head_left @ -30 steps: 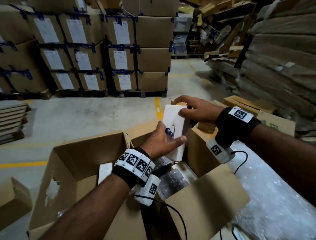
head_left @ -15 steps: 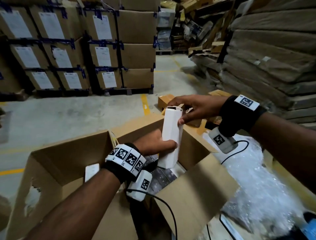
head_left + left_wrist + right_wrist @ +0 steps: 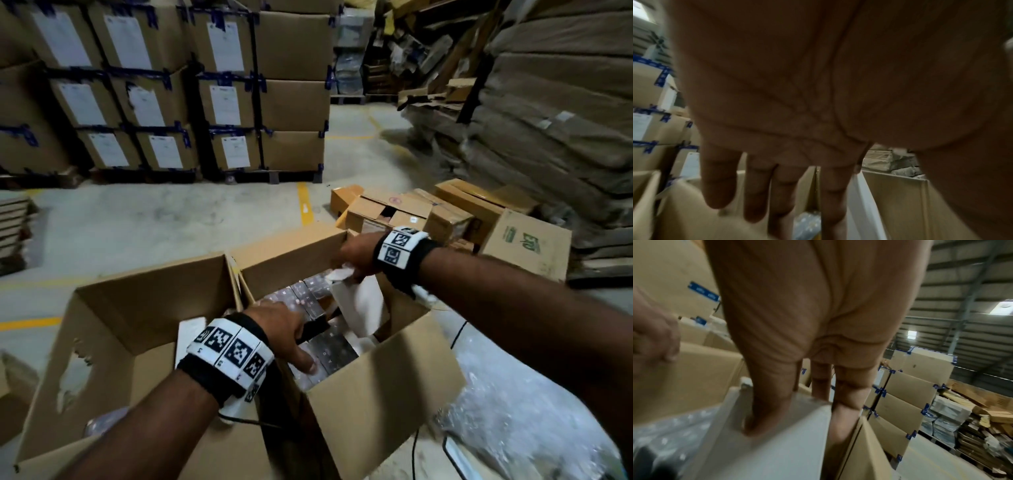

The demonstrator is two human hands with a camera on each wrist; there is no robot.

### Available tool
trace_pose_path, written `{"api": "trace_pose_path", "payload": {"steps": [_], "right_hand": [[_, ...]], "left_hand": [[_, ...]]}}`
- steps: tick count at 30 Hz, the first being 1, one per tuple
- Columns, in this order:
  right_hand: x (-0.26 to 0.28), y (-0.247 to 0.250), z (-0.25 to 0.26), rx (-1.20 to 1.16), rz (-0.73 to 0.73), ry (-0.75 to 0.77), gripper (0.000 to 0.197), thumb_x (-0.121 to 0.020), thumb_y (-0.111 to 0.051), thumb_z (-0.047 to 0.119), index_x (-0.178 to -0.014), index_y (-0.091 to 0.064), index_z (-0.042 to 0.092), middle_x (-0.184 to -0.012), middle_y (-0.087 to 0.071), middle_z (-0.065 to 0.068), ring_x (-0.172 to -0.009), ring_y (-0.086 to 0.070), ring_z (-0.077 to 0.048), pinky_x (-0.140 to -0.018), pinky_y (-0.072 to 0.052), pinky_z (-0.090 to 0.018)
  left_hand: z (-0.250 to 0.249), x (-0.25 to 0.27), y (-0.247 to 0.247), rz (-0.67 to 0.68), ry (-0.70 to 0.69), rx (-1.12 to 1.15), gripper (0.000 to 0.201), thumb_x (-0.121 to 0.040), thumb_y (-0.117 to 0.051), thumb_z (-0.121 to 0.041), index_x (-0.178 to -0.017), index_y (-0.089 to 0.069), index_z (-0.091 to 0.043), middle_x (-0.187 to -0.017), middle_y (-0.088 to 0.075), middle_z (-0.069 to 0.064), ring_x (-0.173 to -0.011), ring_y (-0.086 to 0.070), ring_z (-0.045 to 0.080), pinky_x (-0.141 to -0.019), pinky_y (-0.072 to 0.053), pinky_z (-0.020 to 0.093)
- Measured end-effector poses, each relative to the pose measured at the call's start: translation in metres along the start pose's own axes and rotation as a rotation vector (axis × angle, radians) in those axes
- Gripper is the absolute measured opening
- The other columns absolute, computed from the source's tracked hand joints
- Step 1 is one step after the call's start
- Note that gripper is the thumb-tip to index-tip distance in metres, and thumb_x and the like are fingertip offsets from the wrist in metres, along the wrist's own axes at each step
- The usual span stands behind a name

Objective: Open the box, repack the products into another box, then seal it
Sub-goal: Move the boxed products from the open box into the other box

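My right hand [image 3: 352, 257] pinches the top end of a white product box [image 3: 359, 305], which hangs tilted inside the right-hand open carton [image 3: 291, 253]. The right wrist view shows thumb and fingers clamped on the white box [image 3: 777, 443]. My left hand [image 3: 284, 332] reaches into the same carton with fingers [image 3: 756, 191] straight and spread, low over dark plastic-wrapped products [image 3: 332, 346]; it holds nothing. A second open carton [image 3: 147, 301] with a torn hole in its flap stands directly to the left, with a white item against its inner wall.
Small opened cartons [image 3: 404, 209] and a green-printed box [image 3: 524, 240] lie on the floor beyond the right carton. Bubble wrap [image 3: 531, 394] spreads at lower right. Palletised labelled cartons [image 3: 222, 85] stand behind; flattened cardboard [image 3: 548, 102] is piled at right.
The white box went from upright above the carton, held by both hands, down into it. My left hand let go and dropped over the wrapped products.
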State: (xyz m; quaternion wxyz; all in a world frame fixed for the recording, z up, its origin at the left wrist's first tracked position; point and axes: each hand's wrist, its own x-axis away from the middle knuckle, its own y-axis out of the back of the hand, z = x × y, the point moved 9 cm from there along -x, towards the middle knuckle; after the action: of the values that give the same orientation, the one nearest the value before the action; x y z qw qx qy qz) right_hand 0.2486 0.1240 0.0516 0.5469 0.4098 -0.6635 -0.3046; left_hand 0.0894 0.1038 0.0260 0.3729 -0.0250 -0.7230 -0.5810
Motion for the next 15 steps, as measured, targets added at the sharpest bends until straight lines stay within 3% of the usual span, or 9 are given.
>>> {"api": "trace_pose_path", "payload": {"steps": [2, 4, 8, 10, 12, 15], "right_hand": [[-0.027, -0.028, 0.002, 0.089, 0.138, 0.009, 0.053, -0.086, -0.07, 0.029, -0.135, -0.052, 0.017, -0.137, -0.053, -0.006, -0.126, -0.049, -0.027, -0.103, -0.039, -0.037], [-0.062, -0.061, -0.004, 0.153, 0.226, 0.028, 0.058, -0.082, -0.073, 0.036, -0.134, -0.053, 0.02, -0.139, -0.051, -0.003, -0.127, -0.048, -0.027, -0.106, -0.039, -0.038], [-0.151, -0.136, -0.033, 0.194, 0.266, 0.1, 0.063, -0.07, -0.077, 0.049, -0.126, -0.058, 0.026, -0.124, -0.062, -0.002, -0.112, -0.06, -0.03, -0.096, -0.049, -0.046], [-0.138, -0.128, -0.022, 0.132, 0.263, 0.079, 0.06, -0.071, -0.077, 0.043, -0.124, -0.06, 0.022, -0.119, -0.065, -0.006, -0.105, -0.063, -0.031, -0.093, -0.051, -0.044], [-0.111, -0.109, -0.012, 0.089, 0.25, 0.023, 0.061, -0.079, -0.075, 0.037, -0.132, -0.054, 0.018, -0.126, -0.062, -0.01, -0.109, -0.062, -0.031, -0.095, -0.049, -0.043], [-0.084, -0.093, -0.005, -0.055, 0.22, -0.085, 0.059, -0.086, -0.061, 0.054, -0.138, -0.048, 0.031, -0.126, -0.063, -0.003, -0.103, -0.065, -0.023, -0.088, -0.05, -0.034]], "left_hand": [[0.004, -0.001, -0.011, 0.029, 0.02, 0.018, 0.069, -0.069, -0.066, -0.072, -0.12, -0.054, -0.026, -0.122, -0.052, 0.004, -0.116, -0.046, 0.023, -0.092, -0.045, 0.036], [0.009, -0.001, -0.016, 0.022, 0.031, 0.055, 0.07, -0.068, -0.066, -0.072, -0.12, -0.054, -0.028, -0.123, -0.049, 0.003, -0.118, -0.043, 0.021, -0.094, -0.045, 0.037], [0.017, -0.004, -0.023, 0.002, 0.031, 0.139, 0.07, -0.067, -0.067, -0.072, -0.121, -0.053, -0.03, -0.122, -0.043, 0.001, -0.118, -0.04, 0.02, -0.094, -0.044, 0.036], [0.019, -0.005, -0.026, -0.004, 0.036, 0.147, 0.07, -0.067, -0.066, -0.073, -0.121, -0.052, -0.031, -0.122, -0.04, 0.0, -0.117, -0.04, 0.02, -0.096, -0.044, 0.039], [0.019, -0.005, -0.03, 0.0, 0.051, 0.148, 0.072, -0.066, -0.064, -0.075, -0.123, -0.05, -0.033, -0.123, -0.039, 0.0, -0.118, -0.039, 0.022, -0.098, -0.043, 0.042], [0.013, -0.004, -0.03, -0.02, 0.058, 0.132, 0.073, -0.068, -0.06, -0.076, -0.127, -0.048, -0.033, -0.126, -0.04, 0.002, -0.122, -0.035, 0.025, -0.101, -0.037, 0.041]]}}
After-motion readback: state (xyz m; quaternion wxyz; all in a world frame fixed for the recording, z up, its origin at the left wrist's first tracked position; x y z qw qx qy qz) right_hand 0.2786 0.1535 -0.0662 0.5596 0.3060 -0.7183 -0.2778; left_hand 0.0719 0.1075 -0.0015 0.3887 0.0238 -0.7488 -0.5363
